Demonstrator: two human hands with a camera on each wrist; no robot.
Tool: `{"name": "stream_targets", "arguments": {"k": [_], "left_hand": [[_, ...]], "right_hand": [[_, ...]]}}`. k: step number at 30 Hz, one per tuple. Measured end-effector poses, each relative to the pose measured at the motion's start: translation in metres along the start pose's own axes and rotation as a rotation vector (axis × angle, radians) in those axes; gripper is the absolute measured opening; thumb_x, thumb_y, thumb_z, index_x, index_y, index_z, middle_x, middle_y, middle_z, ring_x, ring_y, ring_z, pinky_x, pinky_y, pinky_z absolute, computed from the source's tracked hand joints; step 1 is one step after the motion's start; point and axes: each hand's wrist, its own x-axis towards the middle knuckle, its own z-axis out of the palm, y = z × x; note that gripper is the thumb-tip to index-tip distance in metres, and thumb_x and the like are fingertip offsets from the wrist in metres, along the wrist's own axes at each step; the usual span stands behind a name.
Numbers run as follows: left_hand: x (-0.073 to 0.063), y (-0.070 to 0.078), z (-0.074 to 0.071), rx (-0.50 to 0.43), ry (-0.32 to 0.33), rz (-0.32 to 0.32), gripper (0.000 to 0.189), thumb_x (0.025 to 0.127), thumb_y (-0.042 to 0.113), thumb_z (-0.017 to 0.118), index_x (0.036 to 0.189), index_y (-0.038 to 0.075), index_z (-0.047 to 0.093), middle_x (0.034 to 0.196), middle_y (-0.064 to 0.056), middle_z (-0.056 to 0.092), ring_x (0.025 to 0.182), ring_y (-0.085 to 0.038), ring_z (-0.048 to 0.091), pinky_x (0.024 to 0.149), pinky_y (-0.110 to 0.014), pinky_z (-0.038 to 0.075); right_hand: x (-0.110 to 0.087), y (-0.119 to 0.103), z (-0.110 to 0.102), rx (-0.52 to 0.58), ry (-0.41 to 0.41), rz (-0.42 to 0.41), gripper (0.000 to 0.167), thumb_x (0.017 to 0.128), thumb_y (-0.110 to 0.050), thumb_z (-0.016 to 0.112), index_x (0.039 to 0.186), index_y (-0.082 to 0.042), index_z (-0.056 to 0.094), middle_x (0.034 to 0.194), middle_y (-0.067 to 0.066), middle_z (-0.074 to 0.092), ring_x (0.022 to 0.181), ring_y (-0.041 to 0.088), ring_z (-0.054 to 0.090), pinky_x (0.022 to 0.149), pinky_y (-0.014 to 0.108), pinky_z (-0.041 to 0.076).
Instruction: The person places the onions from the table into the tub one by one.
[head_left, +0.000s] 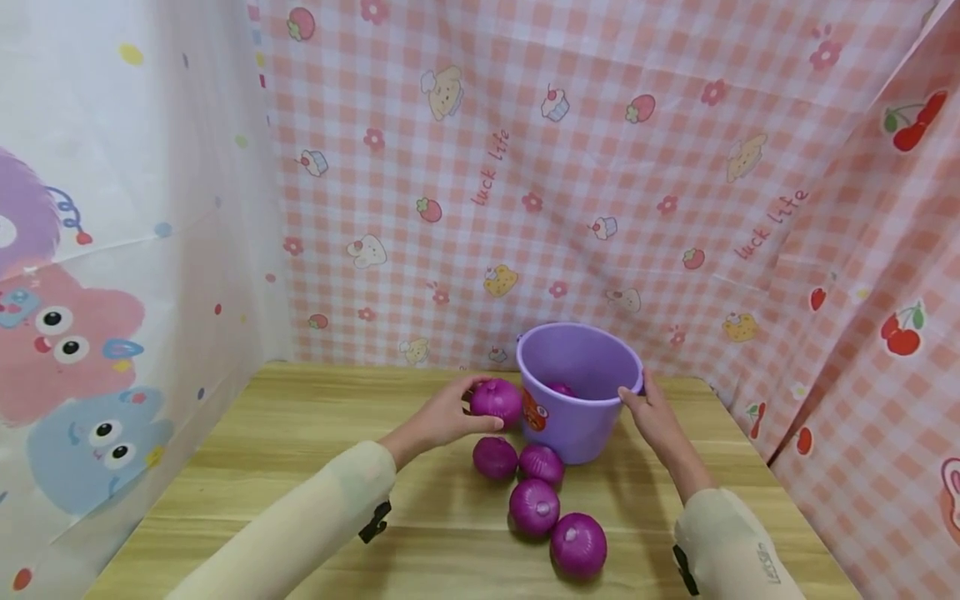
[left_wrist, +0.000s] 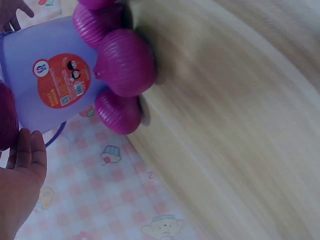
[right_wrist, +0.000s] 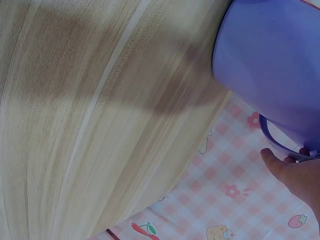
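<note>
Fingers are clamped on a round purple onion (head_left: 496,403) (left hand (head_left: 450,415)) and a lilac plastic bucket (head_left: 588,429) (right hand (head_left: 657,421)); if bumped, the bucket could be tipped.

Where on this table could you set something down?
Bare table lies between its left edge and the left sleeve, between that sleeve and the four loose onions, and from the right sleeve to the right edge. It is crowded at the purple bucket: those onions cluster in front, the left hand holds another onion beside it, the right hand grips its right side.
</note>
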Motion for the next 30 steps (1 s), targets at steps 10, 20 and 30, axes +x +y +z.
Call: {"name": "stream_targets", "arguments": {"k": [10, 20, 30], "left_hand": [[0.026, 0.023, 0.003, 0.029, 0.011, -0.008, 0.074, 0.082, 0.035, 0.081, 0.143, 0.011, 0.048, 0.123, -0.010, 0.059, 0.109, -0.024, 0.059, 0.087, -0.035, 0.055], [0.055, 0.050, 0.012, 0.028, 0.022, -0.003, 0.079, 0.082, 0.043, 0.079, 0.146, 0.012, 0.046, 0.129, -0.010, 0.059, 0.111, -0.022, 0.061, 0.093, -0.037, 0.052], [0.081, 0.062, 0.023, -0.047, 0.072, -0.014, 0.074, 0.082, 0.041, 0.080, 0.144, 0.014, 0.049, 0.127, -0.009, 0.061, 0.109, -0.023, 0.062, 0.092, -0.037, 0.053]], "right_hand": [[0.000, -0.001, 0.001, -0.006, 0.004, 0.014, 0.073, 0.105, -0.019, 0.044, 0.156, 0.002, -0.003, 0.160, 0.031, -0.001, 0.148, 0.042, 0.000, 0.119, 0.054, 0.002], [0.000, -0.003, -0.001, -0.002, 0.005, 0.028, 0.073, 0.106, -0.019, 0.044, 0.155, 0.001, -0.006, 0.160, 0.030, -0.003, 0.148, 0.042, -0.001, 0.119, 0.055, 0.000], [0.000, -0.002, -0.002, 0.001, -0.013, 0.012, 0.074, 0.106, -0.021, 0.043, 0.155, 0.001, -0.008, 0.161, 0.027, -0.005, 0.148, 0.040, -0.002, 0.120, 0.053, 0.000]]}}
